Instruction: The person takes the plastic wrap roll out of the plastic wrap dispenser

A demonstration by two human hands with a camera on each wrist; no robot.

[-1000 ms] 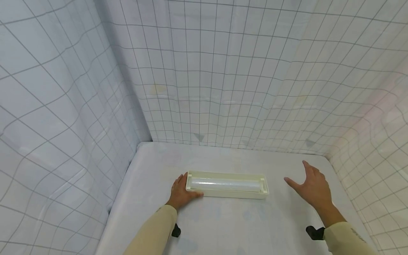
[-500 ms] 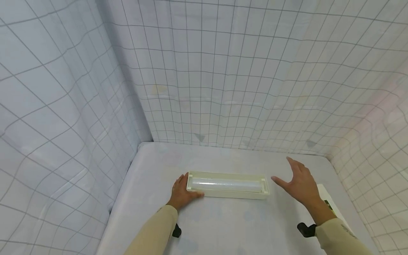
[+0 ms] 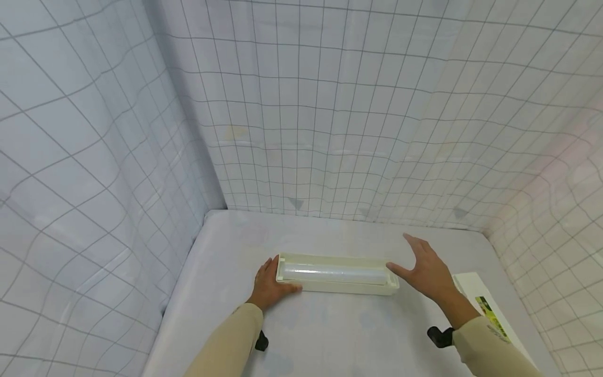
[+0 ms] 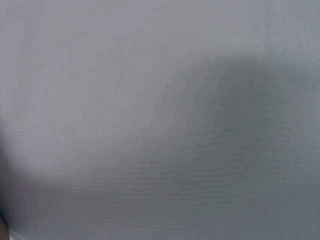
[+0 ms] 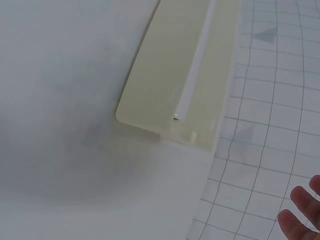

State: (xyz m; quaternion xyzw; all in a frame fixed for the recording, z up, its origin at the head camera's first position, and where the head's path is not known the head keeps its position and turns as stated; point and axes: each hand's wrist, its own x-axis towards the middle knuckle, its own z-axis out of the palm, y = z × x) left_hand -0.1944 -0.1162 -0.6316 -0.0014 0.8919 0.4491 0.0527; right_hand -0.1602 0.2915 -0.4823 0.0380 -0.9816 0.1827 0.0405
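Observation:
A long cream plastic box [image 3: 348, 287] lies lengthwise on the table, its top uncovered. Inside it sits a shiny, translucent roll that looks like cling film [image 3: 330, 274]. My left hand [image 3: 269, 287] grips the box's left end, thumb along the front wall and fingers at the far left side. My right hand [image 3: 426, 272] is at the right end, thumb and fingers spread wide, holding nothing; its thumb tip overlaps the box's corner in the head view. In the right wrist view, fingertips [image 5: 297, 225] show apart from the box [image 5: 155, 75]. The left wrist view shows mostly blurred pale cloth.
A long white piece [image 3: 490, 309] with a green and yellow label lies at the right side of the table, partly behind the right forearm. White grid-patterned curtains [image 3: 330, 131] enclose the table [image 3: 330, 335] at the back and both sides.
My right hand has moved left, from beyond the box to its right end, staying spread. The labelled white piece at right has come into sight. My left hand keeps its hold.

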